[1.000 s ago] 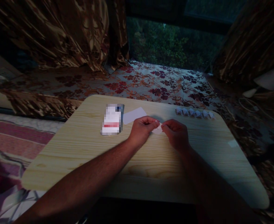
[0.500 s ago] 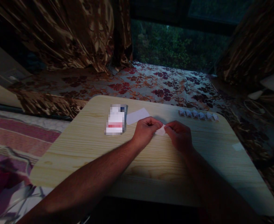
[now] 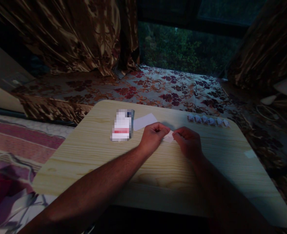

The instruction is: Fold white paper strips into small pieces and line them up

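Together, my left hand (image 3: 154,136) and right hand (image 3: 189,140) pinch pale paper (image 3: 168,137); folded paper pieces (image 3: 205,119) line up near the far right corner of the surface (image 3: 158,177).

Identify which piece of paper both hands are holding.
The small white piece between left hand and right hand; the larger sheet and folded row lie on the table.

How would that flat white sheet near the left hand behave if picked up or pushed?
The white sheet looks paper-thin, so it would probably be light and bend easily. Lying flat on the table, it seems unlikely to roll or tip, but might slide.
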### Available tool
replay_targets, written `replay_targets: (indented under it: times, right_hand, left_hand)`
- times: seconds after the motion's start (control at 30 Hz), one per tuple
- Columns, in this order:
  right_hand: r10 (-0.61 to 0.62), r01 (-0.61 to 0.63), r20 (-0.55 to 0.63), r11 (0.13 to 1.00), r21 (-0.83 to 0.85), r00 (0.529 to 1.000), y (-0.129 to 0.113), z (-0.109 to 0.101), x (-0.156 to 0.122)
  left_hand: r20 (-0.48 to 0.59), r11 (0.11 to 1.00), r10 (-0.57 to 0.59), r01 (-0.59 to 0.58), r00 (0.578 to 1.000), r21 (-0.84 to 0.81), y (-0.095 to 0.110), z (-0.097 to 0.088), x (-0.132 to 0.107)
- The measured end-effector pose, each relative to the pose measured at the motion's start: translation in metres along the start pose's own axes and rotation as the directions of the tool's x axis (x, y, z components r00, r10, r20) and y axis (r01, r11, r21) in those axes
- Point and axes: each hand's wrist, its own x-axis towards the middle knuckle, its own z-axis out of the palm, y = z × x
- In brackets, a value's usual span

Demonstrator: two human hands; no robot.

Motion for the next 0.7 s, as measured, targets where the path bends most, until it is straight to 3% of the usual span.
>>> replay_targets:
  times: [0.33,0.57,0.7]
  right_hand:
    - [0.019,-0.019,0.001,1.000,-0.009,1.000,0.001,-0.001,0.001]
    - [0.059,-0.058,-0.002,0.997,0.055,0.998,0.006,-0.003,0.003]
    - [0.058,-0.060,0.028,0.996,0.068,0.998,0.008,-0.004,0.003]
  left_hand:
    - [0.024,0.998,-0.048,0.046,0.999,0.053,0.006,0.000,0.000]
    - [0.227,0.947,-0.093,0.016,0.970,0.320,0.010,-0.010,0.004]
    - [0.351,0.926,-0.087,-0.054,0.932,0.373,0.008,-0.014,0.004]
